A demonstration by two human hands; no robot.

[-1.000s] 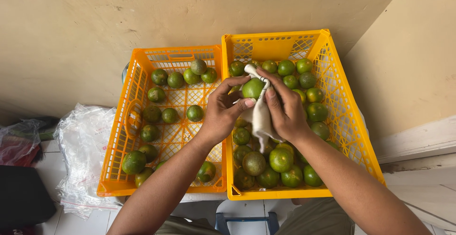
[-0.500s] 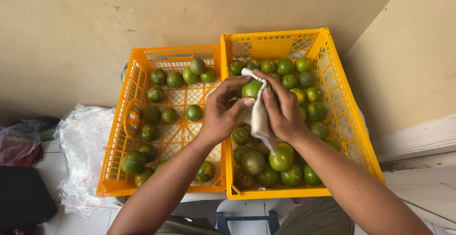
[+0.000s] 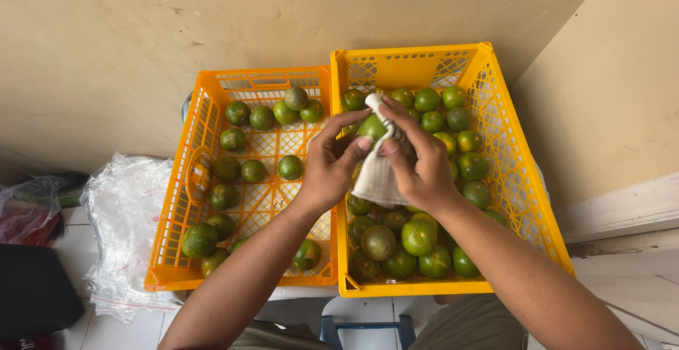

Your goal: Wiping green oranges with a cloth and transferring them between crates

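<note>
Starting at the far left, we see crumpled clear plastic bags (image 3: 124, 208) on the tiled floor (image 3: 113, 329), beside the orange crate (image 3: 173, 251). That crate holds a loose scatter of green fruits (image 3: 253, 171), with bare mesh showing between them.

Just right of the orange crate and touching it stands the yellow crate (image 3: 520, 194), packed much fuller with green and yellowish fruits (image 3: 419, 238).

Above the near-left part of the yellow crate we hold our left hand (image 3: 327, 169). Its thumb and fingers are curled around one green fruit (image 3: 370, 126), gripping it from the left. The fruit is round, so we cannot name a long axis or tell which way its stem end points; most of it is covered.

Our right hand (image 3: 421, 169) sits just right of that fruit, pinching a pale cloth (image 3: 375, 176) against it. The cloth wraps over the top of the fruit and hangs down toward us in a broad fold, its length running from the fruit down to our palms.

Both crates sit against a beige wall (image 3: 212, 24).
</note>
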